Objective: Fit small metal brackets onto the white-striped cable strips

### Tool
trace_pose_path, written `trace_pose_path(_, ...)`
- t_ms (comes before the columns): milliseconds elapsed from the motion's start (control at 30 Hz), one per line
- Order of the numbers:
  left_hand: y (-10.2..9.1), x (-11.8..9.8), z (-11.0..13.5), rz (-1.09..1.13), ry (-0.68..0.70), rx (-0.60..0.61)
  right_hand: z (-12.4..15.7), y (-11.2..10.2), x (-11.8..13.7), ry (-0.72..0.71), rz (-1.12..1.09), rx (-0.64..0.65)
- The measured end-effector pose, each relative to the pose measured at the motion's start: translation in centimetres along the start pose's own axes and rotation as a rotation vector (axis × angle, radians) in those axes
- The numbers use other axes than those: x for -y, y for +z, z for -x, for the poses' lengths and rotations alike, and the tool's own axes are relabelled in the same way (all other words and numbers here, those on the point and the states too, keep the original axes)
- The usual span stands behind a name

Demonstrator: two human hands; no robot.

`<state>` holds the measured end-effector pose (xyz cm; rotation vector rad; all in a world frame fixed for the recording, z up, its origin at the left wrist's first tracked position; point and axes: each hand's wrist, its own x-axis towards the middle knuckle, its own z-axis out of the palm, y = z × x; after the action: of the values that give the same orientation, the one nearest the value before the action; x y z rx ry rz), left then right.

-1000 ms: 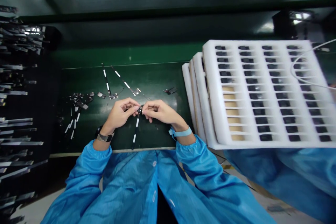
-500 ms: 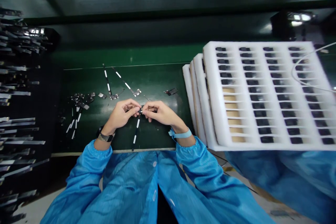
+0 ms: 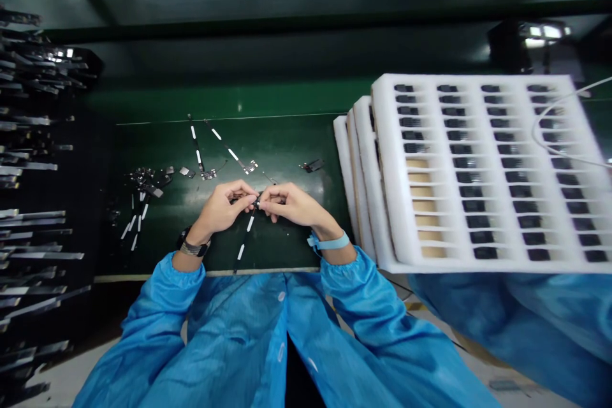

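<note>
Between the fingertips of my left hand [image 3: 227, 205] and my right hand [image 3: 290, 203], both closed in a pinch, is a small circuit board with a flex cable [image 3: 246, 236]. The black cable with white patches hangs down toward the table's front edge; fingers cover most of the board end. Beyond my hands lie two similar flex cables, one upright [image 3: 196, 143] and one slanting [image 3: 228, 148], each with a small board at its near end. A small black part [image 3: 312, 166] rests to the right of them.
Left on the green table [image 3: 282, 140] is a pile of small boards and cables [image 3: 146, 183]. A stack of white foam trays [image 3: 396, 204] with black parts in slots stands right. Many flex cables [image 3: 33, 217] hang at far left. Another blue garment [image 3: 516, 319] shows at right.
The cable's hanging end has swung slightly to the left. My hands keep their pinch in nearly the same place.
</note>
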<state>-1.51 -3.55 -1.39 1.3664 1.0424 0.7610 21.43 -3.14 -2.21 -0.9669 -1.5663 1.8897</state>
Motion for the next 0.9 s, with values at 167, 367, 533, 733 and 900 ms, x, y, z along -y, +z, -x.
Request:
trace_pose_path(167, 0.1, 0.1, -0.1, 0.092, -0.055, 0.014, 0.1, 0.2, -0.2, 0.006, -0.043, -0.041)
trace_pose_path(367, 0.4, 0.4, -0.3, 0.149, -0.09, 0.012, 0.1, 0.3, -0.2, 0.0, -0.063, -0.062)
trace_pose_path(533, 0.6, 0.4, -0.4, 0.151, -0.081, -0.008, 0.0, 0.3, -0.6, 0.018, -0.079, -0.05)
trace_pose_path(733, 0.1, -0.4, -0.2, 0.172, -0.082, -0.052, 0.1, -0.5, -0.1, -0.141, 0.168, -0.193)
trace_pose_path(900, -2.7, -0.7, -0.2, 0.41, 0.078, -0.412, -0.6, -1.0, -0.7, -0.185, 0.682, -0.665)
